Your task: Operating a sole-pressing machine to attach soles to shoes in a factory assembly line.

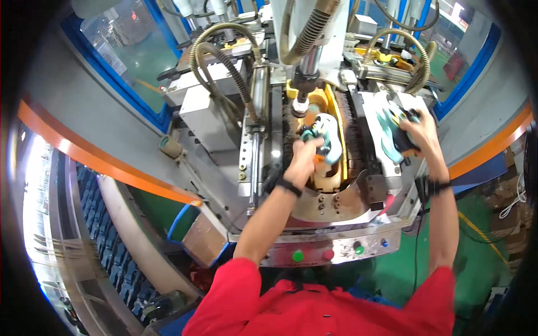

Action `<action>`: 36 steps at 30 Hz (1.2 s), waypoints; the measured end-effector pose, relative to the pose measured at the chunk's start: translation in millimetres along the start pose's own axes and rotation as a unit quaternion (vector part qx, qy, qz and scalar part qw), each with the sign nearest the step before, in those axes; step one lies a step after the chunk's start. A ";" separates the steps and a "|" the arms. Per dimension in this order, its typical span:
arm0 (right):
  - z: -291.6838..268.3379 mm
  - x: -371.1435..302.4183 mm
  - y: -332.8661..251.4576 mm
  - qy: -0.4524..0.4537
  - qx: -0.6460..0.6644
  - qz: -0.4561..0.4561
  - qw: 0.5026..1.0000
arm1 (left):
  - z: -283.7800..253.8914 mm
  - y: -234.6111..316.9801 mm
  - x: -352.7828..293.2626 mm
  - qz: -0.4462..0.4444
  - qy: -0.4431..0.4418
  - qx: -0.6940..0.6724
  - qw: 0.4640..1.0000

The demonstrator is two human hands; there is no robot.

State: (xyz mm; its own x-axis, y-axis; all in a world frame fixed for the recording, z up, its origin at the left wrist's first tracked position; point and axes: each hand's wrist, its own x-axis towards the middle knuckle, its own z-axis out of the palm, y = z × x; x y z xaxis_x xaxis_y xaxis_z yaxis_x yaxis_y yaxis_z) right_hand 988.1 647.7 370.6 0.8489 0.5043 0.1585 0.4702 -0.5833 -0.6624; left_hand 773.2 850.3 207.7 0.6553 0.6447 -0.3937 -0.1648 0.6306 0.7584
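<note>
My left hand [302,159] is closed on a teal and white sports shoe [334,140] with black and orange parts. That shoe is over the yellow-lined cavity [338,106] of a press machine, just below and to the right of the white-tipped vertical plunger [300,105]. My right hand [424,134] grips a second teal sports shoe [385,131], smeared by motion, above the metal ledge on the cavity's right. Whether the left shoe touches the cavity's floor cannot be told. Each wrist carries a dark band.
Steel rods and ribbed hoses [227,70] stand left of the cavity. Along the machine's front edge runs a panel with a green button [298,256], a red button [328,255] and other controls. An orange-edged grey frame [112,169] curves around the left. A dark conveyor [115,241] lies beyond it.
</note>
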 end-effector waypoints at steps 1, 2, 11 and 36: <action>20.4 2.0 -38.8 -0.042 -0.008 0.047 0.998 | -9.7 17.2 -48.2 -0.022 -0.010 0.019 1.000; 37.8 17.2 -70.2 -0.093 -0.144 -0.019 0.985 | -19.9 28.7 -91.3 -0.015 -0.047 -0.030 0.998; 304.0 51.7 -21.6 -0.055 -0.164 -0.188 0.967 | -120.5 69.9 -396.9 0.069 0.204 0.018 0.976; 327.2 -359.6 26.3 -0.371 0.068 -0.539 0.753 | -210.8 -335.2 -685.1 0.128 0.728 -0.277 0.614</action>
State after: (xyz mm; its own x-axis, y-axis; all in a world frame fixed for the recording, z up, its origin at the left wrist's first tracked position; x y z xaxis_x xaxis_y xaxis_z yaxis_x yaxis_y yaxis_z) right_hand 616.2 659.4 56.6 -0.4009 0.8844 0.2390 0.7180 0.4654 -0.5175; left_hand 224.2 288.3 113.6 -0.7305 0.2023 -0.6522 -0.6155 0.2186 0.7572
